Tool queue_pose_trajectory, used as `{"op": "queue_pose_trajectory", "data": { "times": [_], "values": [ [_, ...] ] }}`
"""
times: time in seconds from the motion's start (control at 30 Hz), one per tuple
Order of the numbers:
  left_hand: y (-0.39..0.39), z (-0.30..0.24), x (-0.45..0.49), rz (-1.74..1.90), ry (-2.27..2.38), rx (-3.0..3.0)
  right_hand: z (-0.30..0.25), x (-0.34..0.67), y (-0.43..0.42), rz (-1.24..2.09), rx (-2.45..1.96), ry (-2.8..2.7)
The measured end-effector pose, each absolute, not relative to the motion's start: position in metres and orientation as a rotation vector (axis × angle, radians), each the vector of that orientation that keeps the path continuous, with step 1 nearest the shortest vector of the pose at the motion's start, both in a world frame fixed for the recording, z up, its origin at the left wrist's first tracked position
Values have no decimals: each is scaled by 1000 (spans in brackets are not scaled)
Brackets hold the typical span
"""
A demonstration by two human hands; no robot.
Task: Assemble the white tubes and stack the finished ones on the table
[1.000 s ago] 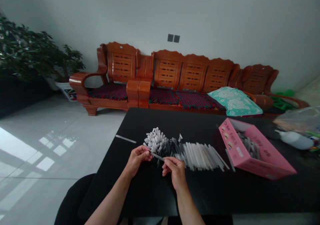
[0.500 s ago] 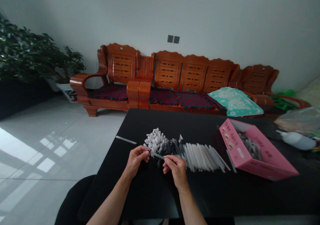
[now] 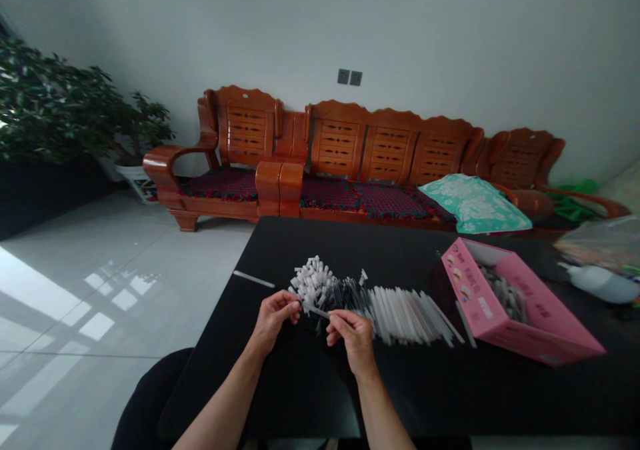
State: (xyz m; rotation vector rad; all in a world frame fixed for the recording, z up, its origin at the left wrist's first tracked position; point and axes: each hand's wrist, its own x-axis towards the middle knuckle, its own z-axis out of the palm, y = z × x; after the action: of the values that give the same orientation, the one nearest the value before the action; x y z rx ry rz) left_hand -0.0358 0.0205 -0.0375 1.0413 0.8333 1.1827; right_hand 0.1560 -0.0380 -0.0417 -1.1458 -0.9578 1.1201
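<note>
A slim translucent grey tube point(image 3: 317, 311), like a pen barrel, is held between my two hands. My left hand point(image 3: 276, 313) pinches its left end, where something small and dark shows at the fingertips, too small to name. The right end is pinched by the thumb and fingers of my right hand point(image 3: 353, 333). Just beyond my hands lies a heap of short white caps point(image 3: 313, 282). Beside it is a bunch of small dark and clear parts point(image 3: 346, 293). Further right, many similar tubes point(image 3: 407, 315) lie side by side in a row.
A pink box point(image 3: 547, 303) holding grey pieces stands at the right of the black table point(image 3: 400, 390). One lone tube point(image 3: 254, 279) lies near the left edge. A white bottle point(image 3: 603, 283) and a plastic bag point(image 3: 595, 237) are far right. Behind stands a wooden bench point(image 3: 283, 187).
The camera view has shifted very slightly. Both hands keep their pinch on the tube, with hardly any visible movement.
</note>
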Motion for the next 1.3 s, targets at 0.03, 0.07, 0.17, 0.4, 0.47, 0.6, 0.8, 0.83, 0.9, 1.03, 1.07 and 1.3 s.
{"op": "queue_pose_trajectory", "data": {
  "times": [0.03,0.07,0.17,0.4,0.47,0.6,0.8,0.83,0.9,1.03,1.07,1.3],
  "values": [
    [21,-38,-36,1182,836,1043,-42,156,-38,1122,-1143,-956],
    [21,-38,-36,1181,838,1046,-42,156,-38,1123,-1142,-957],
    [21,-39,-35,1179,839,1050,-42,156,-38,1120,-1145,-967],
    [21,-41,-36,1159,836,1056,-41,154,-38,1108,-1154,-965],
    [22,-43,-37,1157,849,1048,-41,154,-39,1113,-1156,-970],
    [23,-45,-39,1168,853,1069,-40,154,-39,1137,-1152,-983],
    [23,-42,-37,1194,876,1109,-42,155,-38,1109,-1156,-965],
    [23,-42,-36,1184,918,1141,-42,155,-38,1110,-1156,-965],
    [23,-44,-36,1149,1001,1219,-43,154,-38,1118,-1154,-976],
    [21,-45,-35,1130,996,1308,-43,154,-38,1122,-1155,-989],
    [21,-44,-35,1133,966,1302,-42,154,-38,1120,-1157,-984],
    [30,-34,-30,1155,873,1140,-30,157,-27,1100,-1170,-1002]
  ]
}}
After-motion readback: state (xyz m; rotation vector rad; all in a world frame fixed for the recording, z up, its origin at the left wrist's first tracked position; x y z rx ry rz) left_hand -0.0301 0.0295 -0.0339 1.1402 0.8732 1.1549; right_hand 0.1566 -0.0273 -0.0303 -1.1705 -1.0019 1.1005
